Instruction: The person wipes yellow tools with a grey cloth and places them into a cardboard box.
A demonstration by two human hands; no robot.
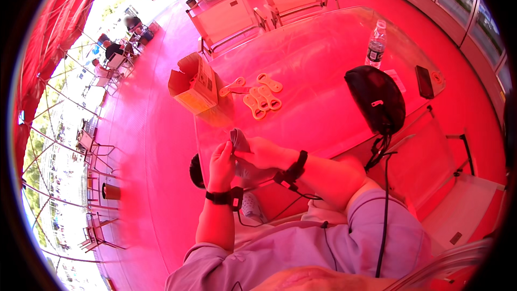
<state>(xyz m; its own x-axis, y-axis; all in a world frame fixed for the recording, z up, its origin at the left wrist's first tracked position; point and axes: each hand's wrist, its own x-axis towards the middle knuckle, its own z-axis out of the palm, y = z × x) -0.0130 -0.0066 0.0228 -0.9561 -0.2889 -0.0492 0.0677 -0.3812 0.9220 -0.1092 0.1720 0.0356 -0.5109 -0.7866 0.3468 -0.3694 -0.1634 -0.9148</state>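
Observation:
My left hand (221, 165) pinches the left side of a dark grey, cloth-like folded piece (239, 137) between thumb and fingers. From the other side, my right hand (264, 152) grips the same piece; its lower part hangs under the hands. Both hands are at the near left corner of the table (315, 101). Beyond them lie several orange bottle-opener-shaped pieces (258, 103), some overlapping. Left of these stands an open cardboard box (198, 93) with its flaps up. What is inside the box is hard to make out.
A plastic bottle (376, 44), a black zipped pouch (377, 99) with cables and a phone (425, 82) are on the table's right. Folding chairs stand at the far side (228, 18) and right (436, 165). Several people sit outside at upper left.

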